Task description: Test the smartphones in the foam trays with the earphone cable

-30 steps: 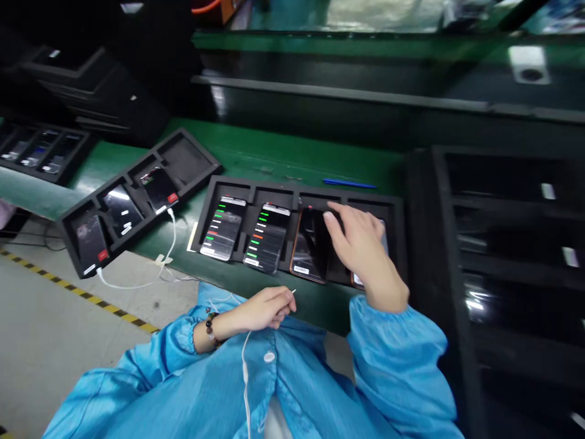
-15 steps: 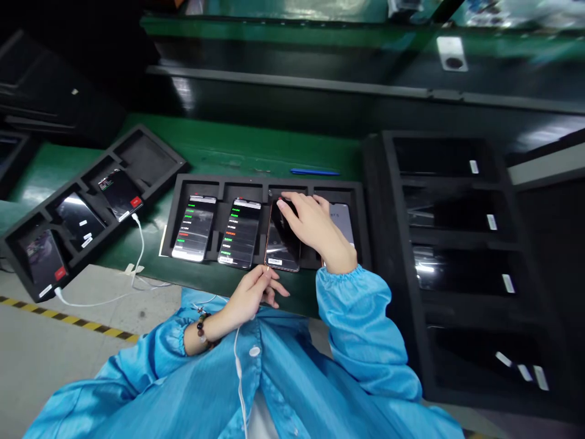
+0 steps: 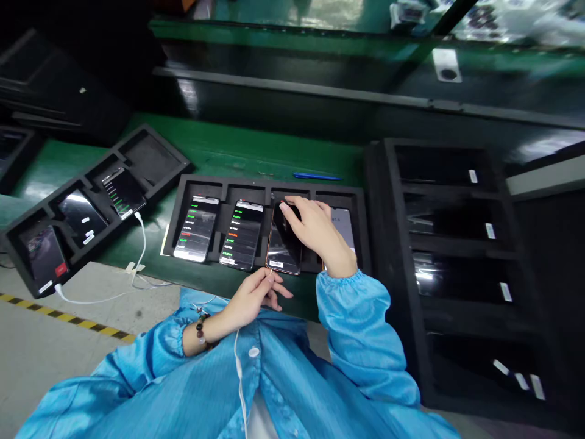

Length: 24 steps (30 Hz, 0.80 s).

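A dark phone [image 3: 284,249] with a copper-coloured edge lies in the third slot of the black foam tray [image 3: 177,210]. My right hand [image 3: 315,228] reaches over its upper end, thumb and fingers closed on the top edge. At the phone's bottom edge, my left hand [image 3: 256,292] pinches a small plug [image 3: 271,272]; whether it is seated in the phone cannot be made out. A white earphone cable [image 3: 238,366] runs under that wrist. Two phones to the left, a first [image 3: 197,228] and a second [image 3: 242,235], show coloured text lists. A grey-screened phone [image 3: 342,222] is partly behind my right hand.
To the left, an angled foam tray [image 3: 155,177] holds three phones, two with white charging cables [image 3: 142,238]. A blue pen [image 3: 317,176] lies behind the middle tray. Stacked trays [image 3: 404,244] with dark phones stand at the right. A ledge [image 3: 292,91] runs along the back.
Both hands stay almost in place at the third phone. One phone in the left tray has gone from a red-marked screen to a list with green lines. The view shifts slightly.
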Each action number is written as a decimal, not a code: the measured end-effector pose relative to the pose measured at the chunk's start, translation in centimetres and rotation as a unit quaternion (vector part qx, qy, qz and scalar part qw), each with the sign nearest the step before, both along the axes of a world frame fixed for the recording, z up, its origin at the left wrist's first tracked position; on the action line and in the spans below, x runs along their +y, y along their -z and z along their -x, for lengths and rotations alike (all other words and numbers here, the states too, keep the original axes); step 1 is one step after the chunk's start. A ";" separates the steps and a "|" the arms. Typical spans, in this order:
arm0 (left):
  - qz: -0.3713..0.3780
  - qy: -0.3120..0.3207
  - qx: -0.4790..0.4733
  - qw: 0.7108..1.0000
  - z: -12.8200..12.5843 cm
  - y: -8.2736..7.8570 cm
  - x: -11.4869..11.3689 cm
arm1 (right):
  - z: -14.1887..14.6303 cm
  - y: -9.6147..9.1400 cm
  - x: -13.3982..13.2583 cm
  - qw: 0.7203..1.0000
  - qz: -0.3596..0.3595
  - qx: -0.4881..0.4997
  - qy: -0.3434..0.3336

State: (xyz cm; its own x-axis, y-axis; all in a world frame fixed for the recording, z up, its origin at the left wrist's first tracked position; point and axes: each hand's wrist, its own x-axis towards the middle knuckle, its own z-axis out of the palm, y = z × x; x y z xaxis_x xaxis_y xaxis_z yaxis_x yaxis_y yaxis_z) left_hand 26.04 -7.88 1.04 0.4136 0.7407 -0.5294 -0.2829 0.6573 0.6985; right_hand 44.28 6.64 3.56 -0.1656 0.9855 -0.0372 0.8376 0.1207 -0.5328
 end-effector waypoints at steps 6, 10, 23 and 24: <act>0.007 0.003 -0.002 1.000 0.2 0.1 -0.3 | -0.1 0.3 0.1 1.000 -0.005 -0.003 0.005; 0.025 -0.010 -0.009 1.000 0.0 -0.1 -0.1 | -0.1 0.5 0.2 1.000 -0.016 -0.003 0.004; 0.003 0.005 0.012 1.000 -1.1 0.5 0.6 | -0.2 2.6 0.9 0.999 -0.029 -0.025 0.026; -0.039 0.062 0.055 0.996 -0.1 -0.4 0.8 | -0.3 2.6 0.8 0.999 -0.032 -0.019 0.025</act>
State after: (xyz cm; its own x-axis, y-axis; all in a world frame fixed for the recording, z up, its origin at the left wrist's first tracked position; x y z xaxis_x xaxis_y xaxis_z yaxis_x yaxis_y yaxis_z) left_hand 26.12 -7.13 1.47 0.4482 0.7274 -0.5196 -0.1221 0.6256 0.7705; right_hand 44.57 7.40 1.00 -0.1154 0.9931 0.0204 0.8628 0.1104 -0.4934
